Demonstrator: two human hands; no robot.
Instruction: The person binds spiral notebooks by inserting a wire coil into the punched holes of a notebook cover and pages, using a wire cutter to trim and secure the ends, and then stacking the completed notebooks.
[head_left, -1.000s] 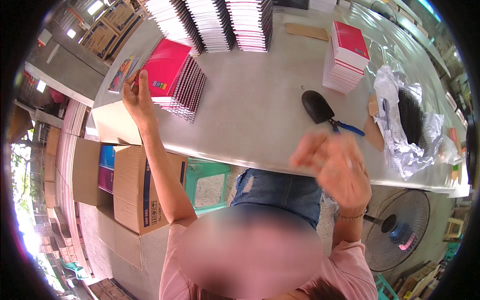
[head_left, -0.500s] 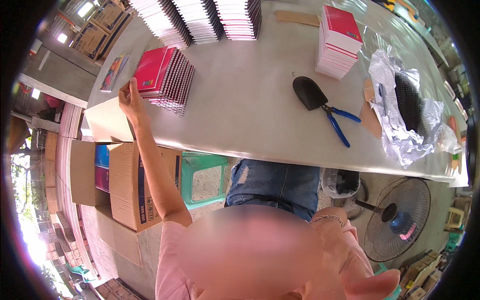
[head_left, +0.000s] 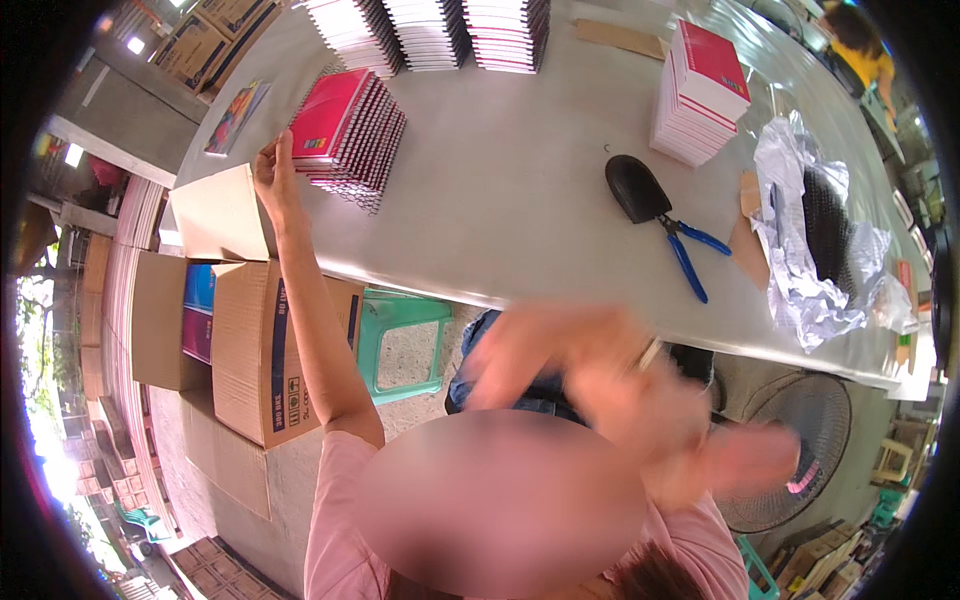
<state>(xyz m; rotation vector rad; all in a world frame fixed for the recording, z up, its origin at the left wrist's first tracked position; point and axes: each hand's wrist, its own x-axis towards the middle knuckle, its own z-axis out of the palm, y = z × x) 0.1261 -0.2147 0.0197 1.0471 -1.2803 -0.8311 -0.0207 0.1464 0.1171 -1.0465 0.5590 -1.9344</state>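
A stack of red-covered wire-bound notebooks stands on the left of the table. My left hand is at its near left corner, thumb against the top notebook's edge and fingers curled, seeming to pinch it. My right hand hovers over my lap near the table edge. Motion smears its fingers, so whether it holds anything cannot be made out. Blue-handled cutting pliers lie mid-table, their head over or inside a black scoop-shaped piece.
Several notebook stacks stand at the back. A red-topped stack sits at right, beside crumpled paper holding black wire combs. An open carton, green stool and fan flank me. Another person is far right.
My right hand has swung up from low on my right to over my lap. The left hand stays at the notebook corner. The view has shifted slightly, and a person in yellow appears far right.
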